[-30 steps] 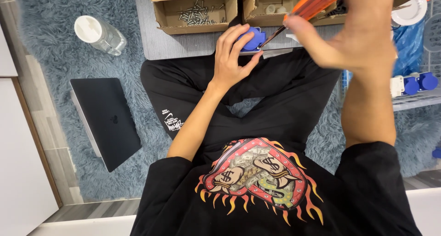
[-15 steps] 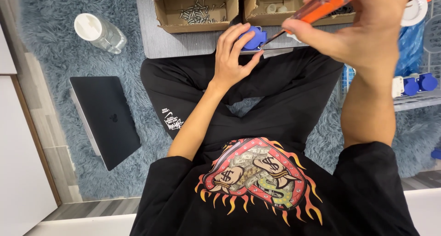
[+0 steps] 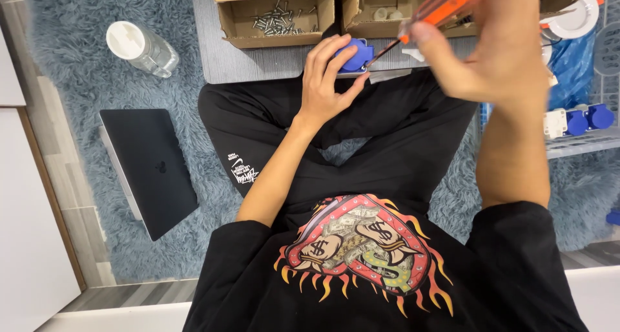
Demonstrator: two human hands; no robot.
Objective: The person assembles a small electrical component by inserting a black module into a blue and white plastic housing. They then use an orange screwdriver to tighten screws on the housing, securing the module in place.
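Blue socket part [image 3: 354, 54]: a rounded blue plastic piece with a round recessed face, held at the near edge of the grey worktop [image 3: 258, 64], just in front of the cardboard boxes. The left hand [image 3: 326, 80] wraps it from the near side, fingers curled over its top. Screwdriver [image 3: 434, 17]: translucent orange handle, thin dark shaft, tilted; its tip meets the right side of the blue socket part. The right hand [image 3: 497, 48] grips the handle, raised right of the part.
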